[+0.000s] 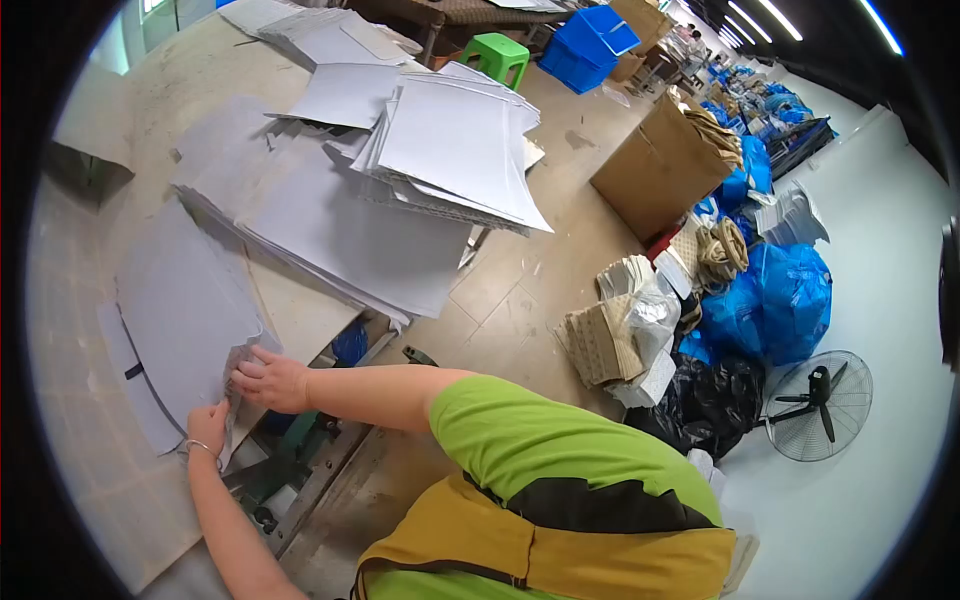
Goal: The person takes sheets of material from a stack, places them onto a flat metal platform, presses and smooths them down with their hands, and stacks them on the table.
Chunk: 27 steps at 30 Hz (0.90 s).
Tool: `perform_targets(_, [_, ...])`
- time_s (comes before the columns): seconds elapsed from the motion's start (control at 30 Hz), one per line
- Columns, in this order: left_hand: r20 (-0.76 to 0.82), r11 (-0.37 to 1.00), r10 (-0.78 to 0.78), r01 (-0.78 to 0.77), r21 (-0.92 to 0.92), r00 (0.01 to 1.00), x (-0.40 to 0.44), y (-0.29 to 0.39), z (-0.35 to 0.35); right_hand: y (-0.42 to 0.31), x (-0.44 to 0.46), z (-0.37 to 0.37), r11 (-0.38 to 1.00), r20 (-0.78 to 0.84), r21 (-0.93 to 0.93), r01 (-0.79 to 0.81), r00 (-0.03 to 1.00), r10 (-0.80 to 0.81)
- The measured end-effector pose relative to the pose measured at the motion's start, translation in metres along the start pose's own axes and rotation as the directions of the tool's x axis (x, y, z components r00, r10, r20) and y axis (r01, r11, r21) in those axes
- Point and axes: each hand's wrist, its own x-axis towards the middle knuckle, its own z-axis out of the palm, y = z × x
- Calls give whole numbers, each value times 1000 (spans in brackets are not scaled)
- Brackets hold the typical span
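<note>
A large white sheet [185, 305] lies on the pale worktable at the left. My left hand [207, 427], with a bracelet at the wrist, is closed on the sheet's near edge. Just above and to the right of it, my right hand [268, 380] has its fingers bent over a grey, crumpled strip [236, 368] along the same edge. The fingertips of both hands are close together. A dark curved line and a small black mark [134, 371] show beside the sheet's left side. Whatever lies under the fingers is hidden.
Stacks of white sheets [450, 140] cover the table's far part [150, 100]. Beneath its near edge is green machinery [290, 450]. Beyond stand a green stool [497, 58], blue crates [588, 48], a cardboard box [665, 165], blue bags [790, 300] and a fan [818, 405]. People are far off.
</note>
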Motion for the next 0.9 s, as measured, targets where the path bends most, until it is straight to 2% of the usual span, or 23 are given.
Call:
perform_targets(0.1, [19, 999, -46, 45, 26, 999, -2, 9, -10, -4, 5, 8, 992, -5, -6, -126, 992, 126])
perform_targets(0.13, [-17, 998, -23, 24, 49, 1000, 0, 8, -6, -6, 7, 12, 993, -4, -6, -118, 993, 118])
perform_targets(0.23, [-75, 994, 22, -14, 108, 997, 6, -2, 9, -17, 14, 21, 971, 202, -60, -230, 950, 238])
perform_targets(0.27, [-149, 998, -26, 34, 55, 988, 8, -15, 12, -21, 11, 26, 971, 199, -58, -234, 950, 241])
perform_targets(0.33, [-290, 991, -131, 118, -60, 948, 13, -38, 15, -24, -2, 34, 952, 339, 72, -297, 905, 257])
perform_targets(0.37, [-298, 992, -124, 113, -52, 946, 19, -48, 16, -21, -3, 41, 935, 400, 128, -330, 880, 256])
perform_targets(0.4, [-348, 979, -177, 128, -159, 921, 22, -60, 18, -16, 6, 36, 936, 390, 132, -327, 885, 254])
perform_targets(0.47, [-416, 916, -305, 144, -375, 857, 19, -79, 23, 0, 30, 3, 843, 681, 149, -517, 671, 292])
perform_targets(0.5, [-417, 916, -308, 147, -373, 855, 13, -66, 19, 6, 36, -5, 786, 800, 124, -605, 530, 282])
perform_targets(0.53, [-407, 947, -258, 146, -288, 876, -4, -27, 10, 9, 41, 6, 786, 800, 125, -605, 531, 281])
perform_targets(0.6, [-375, 986, -156, 120, -117, 914, -21, 34, -2, 23, 62, 48, 702, 867, 91, -706, 403, 293])
perform_targets(0.63, [-376, 986, -153, 116, -120, 914, -18, 29, 9, 28, 65, 60, 656, 895, 69, -752, 336, 292])
perform_targets(0.67, [-540, 997, 41, -1, 75, 841, -19, 14, 29, 27, 65, 62, 655, 896, 70, -752, 336, 290])
perform_targets(0.7, [-644, 956, 249, -77, 283, 723, -22, -6, 50, 23, 64, 64, 751, 807, 63, -658, 476, 349])
perform_targets(0.73, [-680, 866, 458, -114, 487, 572, -26, -18, 59, 18, 62, 65, 829, 697, 32, -558, 607, 381])
perform_targets(0.77, [-676, 866, 457, -117, 486, 578, -28, -32, 61, 16, 58, 66, 889, 570, -22, -458, 724, 387])
perform_targets(0.8, [-667, 948, 282, -94, 304, 690, -30, -43, 58, 16, 50, 65, 885, 574, -22, -465, 718, 392])
perform_targets(0.83, [-611, 993, 103, -41, 115, 785, -32, -51, 52, 17, 37, 63, 887, 533, 46, -459, 762, 367])
perform_targets(0.9, [-576, 953, -224, 301, 40, 786, -36, -52, 1, 21, 20, 62, 887, 430, 182, -424, 846, 316])
